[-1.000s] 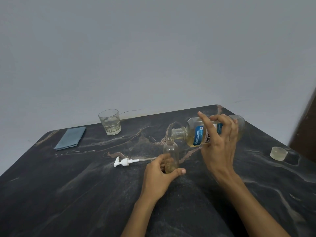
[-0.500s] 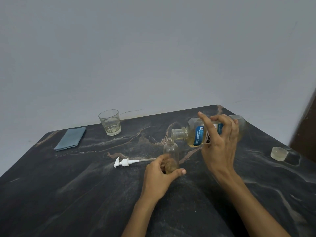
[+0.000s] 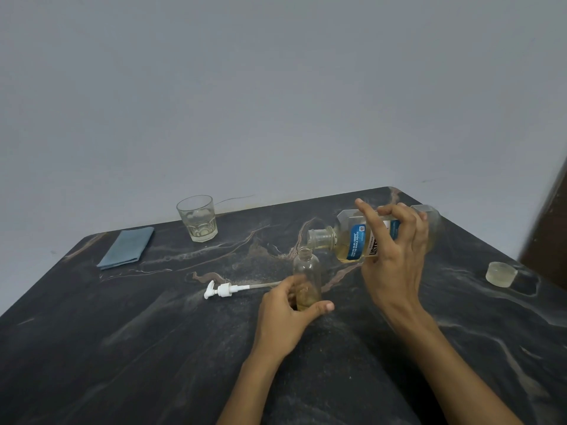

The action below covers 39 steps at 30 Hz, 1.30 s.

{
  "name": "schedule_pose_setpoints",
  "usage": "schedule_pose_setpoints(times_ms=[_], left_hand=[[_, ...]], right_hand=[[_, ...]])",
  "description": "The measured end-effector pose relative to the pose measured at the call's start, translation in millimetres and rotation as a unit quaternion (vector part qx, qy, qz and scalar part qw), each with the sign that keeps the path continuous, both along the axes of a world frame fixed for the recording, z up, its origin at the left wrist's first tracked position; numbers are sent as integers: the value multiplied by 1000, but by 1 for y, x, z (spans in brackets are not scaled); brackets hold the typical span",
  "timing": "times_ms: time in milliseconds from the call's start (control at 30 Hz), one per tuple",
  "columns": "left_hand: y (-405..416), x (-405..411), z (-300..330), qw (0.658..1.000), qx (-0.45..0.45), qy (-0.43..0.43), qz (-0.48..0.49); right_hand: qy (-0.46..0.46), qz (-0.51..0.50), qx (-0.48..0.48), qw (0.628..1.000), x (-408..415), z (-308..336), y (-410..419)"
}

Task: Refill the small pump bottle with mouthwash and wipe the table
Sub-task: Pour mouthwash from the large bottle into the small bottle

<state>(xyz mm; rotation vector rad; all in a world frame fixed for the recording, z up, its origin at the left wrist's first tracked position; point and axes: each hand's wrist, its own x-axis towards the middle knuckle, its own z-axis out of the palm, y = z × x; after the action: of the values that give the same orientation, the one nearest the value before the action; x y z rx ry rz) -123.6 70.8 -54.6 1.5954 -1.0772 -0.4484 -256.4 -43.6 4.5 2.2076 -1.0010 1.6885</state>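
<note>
A small clear bottle (image 3: pixel 306 271) stands upright on the dark marble table (image 3: pixel 153 332), uncapped, with a little yellowish liquid at its bottom. My left hand (image 3: pixel 285 320) grips its lower part. My right hand (image 3: pixel 395 259) holds the large mouthwash bottle (image 3: pixel 352 240) tipped on its side, its open neck just above the small bottle's mouth. The white pump head (image 3: pixel 222 289) with its tube lies on the table left of the small bottle. A folded blue cloth (image 3: pixel 127 248) lies at the far left.
A glass tumbler (image 3: pixel 198 217) with a little pale liquid stands near the table's back edge. A translucent cap (image 3: pixel 500 273) sits at the right, near the table's edge. A dark brown surface rises beyond the right corner.
</note>
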Motion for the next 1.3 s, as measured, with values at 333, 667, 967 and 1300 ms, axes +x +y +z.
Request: schedule_pose_setpoints(times_ms=[333,667,967,1300], left_hand=[[0,-1,2,1000,1,0,5],[0,-1,2,1000,7,-1,3],[0,1,0,1000,14,-1,10],[0,0,1,1000,12,1,3]], right_hand=[[-4,7,3,1000,-1,0,0],[6,7,13,1000,-1,0,1],[0,1,4,1000,0,-1,1],[-13,10,4,1000,0,-2,3]])
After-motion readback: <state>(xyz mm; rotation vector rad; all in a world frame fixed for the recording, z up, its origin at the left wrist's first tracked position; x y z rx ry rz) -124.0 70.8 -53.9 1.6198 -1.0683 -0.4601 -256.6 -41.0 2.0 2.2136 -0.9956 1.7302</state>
